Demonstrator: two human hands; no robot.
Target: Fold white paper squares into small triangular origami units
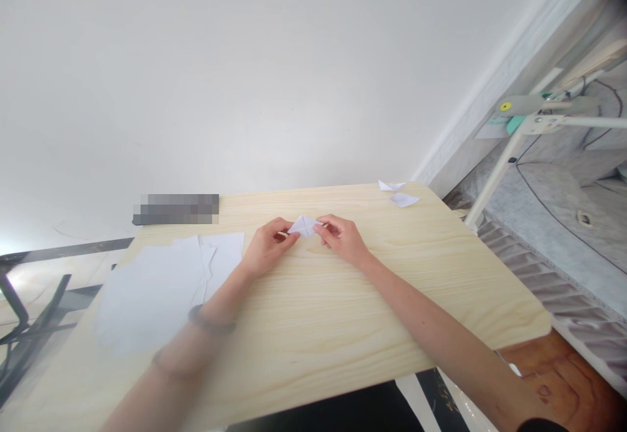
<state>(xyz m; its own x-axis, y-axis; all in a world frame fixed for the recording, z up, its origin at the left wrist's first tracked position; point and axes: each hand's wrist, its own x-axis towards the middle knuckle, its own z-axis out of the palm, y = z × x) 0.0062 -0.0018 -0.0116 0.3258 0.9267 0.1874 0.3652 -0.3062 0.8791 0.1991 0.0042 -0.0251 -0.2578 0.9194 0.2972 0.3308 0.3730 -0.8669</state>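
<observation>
A small folded piece of white paper (304, 225), diamond-like in outline with a crease down its middle, is held just above the wooden table (313, 334). My left hand (268, 246) pinches its left corner between thumb and fingers. On the opposite corner, my right hand (341, 239) grips it the same way. Two more folded white paper pieces, one behind (392, 186) the other (404, 200), lie at the table's far right corner. A dark band circles my left wrist.
Loose white paper sheets (151, 288) overlap on the left of the table, some with torn edges. A blurred-out dark object (176, 209) lies at the far left edge. The white wall (294, 92) stands right behind the table. A white metal frame (499, 167) rises at the right.
</observation>
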